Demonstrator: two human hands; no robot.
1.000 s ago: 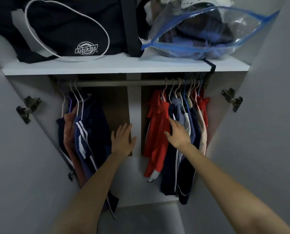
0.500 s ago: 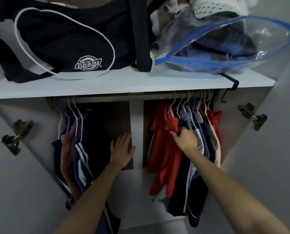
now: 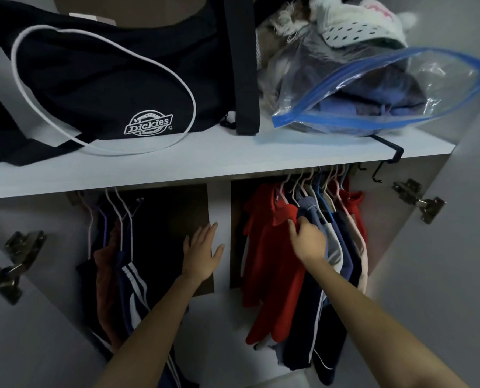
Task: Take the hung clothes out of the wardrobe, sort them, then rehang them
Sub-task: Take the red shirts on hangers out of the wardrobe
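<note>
An open wardrobe, seen looking up under its white shelf (image 3: 177,163). On the shelf's left half lies a black bag (image 3: 107,79) with a white cord and a Dickies logo. On its right half sits a clear zip bag (image 3: 373,88) with a blue seal, stuffed with cloth.

Below the shelf's left end hangs the left bunch of clothes (image 3: 127,275) on thin hangers: dark navy with white stripes and one rust-brown piece. Beside it, the left hand (image 3: 202,253) is spread wide with straight fingers, holding nothing, in front of the white centre panel (image 3: 219,208); contact cannot be told.

Below the shelf's right half hangs the right bunch of clothes (image 3: 342,247), packed tightly: red, navy, blue and pale. The right hand (image 3: 308,239) reaches in, fingers curled round a blue-grey garment (image 3: 307,208) just beside a red shirt (image 3: 272,261). A metal hinge (image 3: 420,200) sits on the far right door.
</note>
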